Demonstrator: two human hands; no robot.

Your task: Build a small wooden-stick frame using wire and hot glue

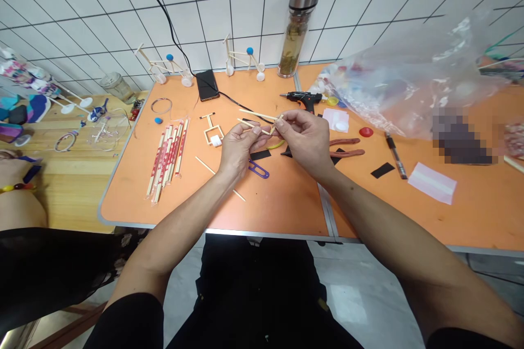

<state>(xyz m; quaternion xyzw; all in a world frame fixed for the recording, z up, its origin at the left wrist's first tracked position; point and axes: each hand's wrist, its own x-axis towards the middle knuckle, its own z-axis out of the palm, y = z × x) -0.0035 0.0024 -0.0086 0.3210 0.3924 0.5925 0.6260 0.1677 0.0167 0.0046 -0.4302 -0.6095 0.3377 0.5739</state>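
You were found with your left hand [239,147] and right hand [305,139] raised over the orange table [282,202], fingers closed and gripping a wooden stick frame [257,124] between them. A glue gun [305,99] lay at 12 o'clock from your right hand, pliers [346,148] at 3 o'clock. A smaller stick frame [212,130] lay at 9 o'clock from your left hand, short of the wrapped chopsticks [167,158].

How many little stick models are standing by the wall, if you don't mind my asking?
2. One stick model stands left of the phone, the other right of it, both against the wall.
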